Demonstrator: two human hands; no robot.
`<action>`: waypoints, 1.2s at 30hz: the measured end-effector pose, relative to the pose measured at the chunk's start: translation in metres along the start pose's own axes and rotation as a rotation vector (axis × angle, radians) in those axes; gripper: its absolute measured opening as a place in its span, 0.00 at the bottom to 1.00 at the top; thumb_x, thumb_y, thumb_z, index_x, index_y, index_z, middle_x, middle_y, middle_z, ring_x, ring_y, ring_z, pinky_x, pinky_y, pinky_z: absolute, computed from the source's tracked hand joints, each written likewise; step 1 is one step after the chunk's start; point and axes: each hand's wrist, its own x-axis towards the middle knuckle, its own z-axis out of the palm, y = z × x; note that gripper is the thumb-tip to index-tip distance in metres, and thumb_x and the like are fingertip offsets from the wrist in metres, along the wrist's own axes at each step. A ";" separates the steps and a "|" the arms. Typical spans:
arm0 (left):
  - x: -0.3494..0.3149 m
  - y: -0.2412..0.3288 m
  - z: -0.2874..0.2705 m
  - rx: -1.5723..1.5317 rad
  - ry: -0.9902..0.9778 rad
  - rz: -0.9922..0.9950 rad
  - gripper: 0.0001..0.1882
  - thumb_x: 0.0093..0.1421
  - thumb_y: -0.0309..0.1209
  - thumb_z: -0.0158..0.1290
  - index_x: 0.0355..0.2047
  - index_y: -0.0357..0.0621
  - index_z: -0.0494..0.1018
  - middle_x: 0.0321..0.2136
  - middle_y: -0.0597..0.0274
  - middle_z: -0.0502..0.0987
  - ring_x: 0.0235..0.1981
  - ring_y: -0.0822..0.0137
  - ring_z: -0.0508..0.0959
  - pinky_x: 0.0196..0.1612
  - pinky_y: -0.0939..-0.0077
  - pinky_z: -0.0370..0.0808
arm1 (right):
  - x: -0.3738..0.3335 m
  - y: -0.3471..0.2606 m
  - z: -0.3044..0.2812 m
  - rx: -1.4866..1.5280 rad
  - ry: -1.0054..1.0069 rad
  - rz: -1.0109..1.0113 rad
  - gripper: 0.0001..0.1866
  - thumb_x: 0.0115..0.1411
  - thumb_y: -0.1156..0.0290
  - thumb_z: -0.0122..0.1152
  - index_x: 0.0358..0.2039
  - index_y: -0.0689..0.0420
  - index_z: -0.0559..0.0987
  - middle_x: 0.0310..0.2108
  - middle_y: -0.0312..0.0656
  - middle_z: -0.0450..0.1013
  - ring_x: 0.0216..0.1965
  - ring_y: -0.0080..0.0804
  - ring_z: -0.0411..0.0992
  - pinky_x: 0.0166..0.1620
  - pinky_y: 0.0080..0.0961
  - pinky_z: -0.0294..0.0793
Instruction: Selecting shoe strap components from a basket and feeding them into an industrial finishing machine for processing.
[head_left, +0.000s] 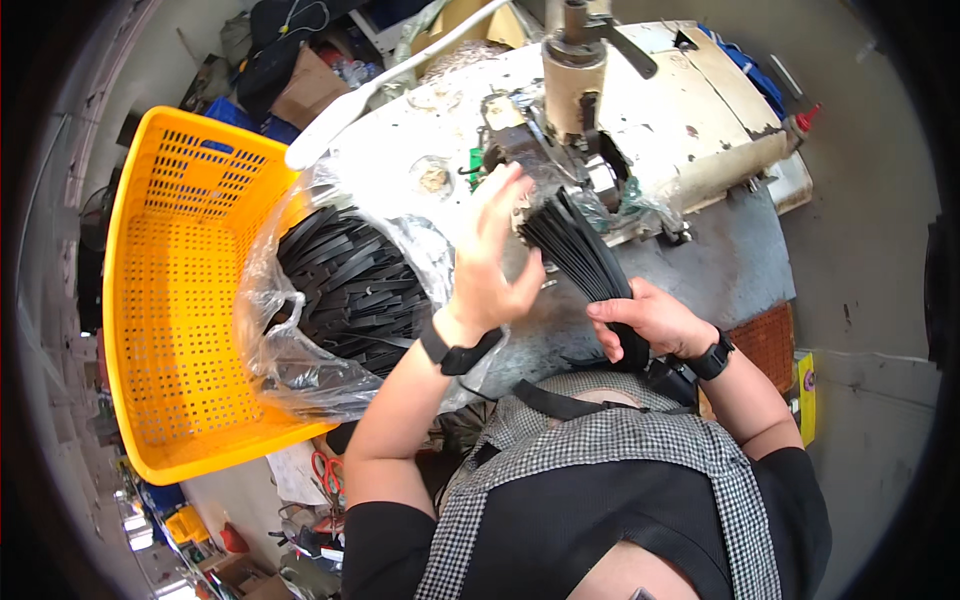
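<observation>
My right hand [650,318] grips a thick bundle of black flat strips [575,250], thumb on top. The strips fan out toward the sewing machine [578,95], their far ends near its needle area. My left hand [495,255] is raised beside those far ends, fingers stretched and apart from the thumb, with nothing visible in it. To its left, many more black strips [350,285] lie in a heap inside a clear plastic bag [275,345].
A yellow perforated crate [190,300] stands at the left, the bag at its right side. A white lamp arm [400,70] crosses above the white machine table [400,140]. Red-handled scissors [328,470] lie lower left. A red-tipped bottle [805,120] is at the far right.
</observation>
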 end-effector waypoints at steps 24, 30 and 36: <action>0.002 -0.024 0.050 0.353 -0.018 0.460 0.17 0.43 0.25 0.52 0.36 0.38 0.76 0.37 0.59 0.77 0.39 0.60 0.76 0.42 0.68 0.77 | -0.006 0.006 -0.007 -0.024 0.067 0.014 0.12 0.61 0.67 0.57 0.24 0.61 0.73 0.15 0.37 0.69 0.13 0.23 0.67 0.21 0.18 0.67; 0.008 -0.022 0.056 0.342 0.027 0.425 0.16 0.42 0.24 0.53 0.35 0.39 0.76 0.34 0.60 0.77 0.37 0.61 0.76 0.39 0.68 0.76 | -0.006 -0.005 -0.002 -0.077 0.108 -0.011 0.14 0.61 0.66 0.56 0.21 0.59 0.72 0.15 0.36 0.69 0.15 0.22 0.67 0.23 0.19 0.67; 0.010 -0.021 0.059 0.346 0.066 0.391 0.14 0.43 0.23 0.53 0.33 0.40 0.77 0.33 0.62 0.77 0.38 0.61 0.76 0.40 0.68 0.75 | -0.001 0.005 -0.008 0.010 0.092 -0.041 0.12 0.61 0.68 0.56 0.23 0.61 0.73 0.16 0.37 0.69 0.14 0.23 0.67 0.21 0.19 0.68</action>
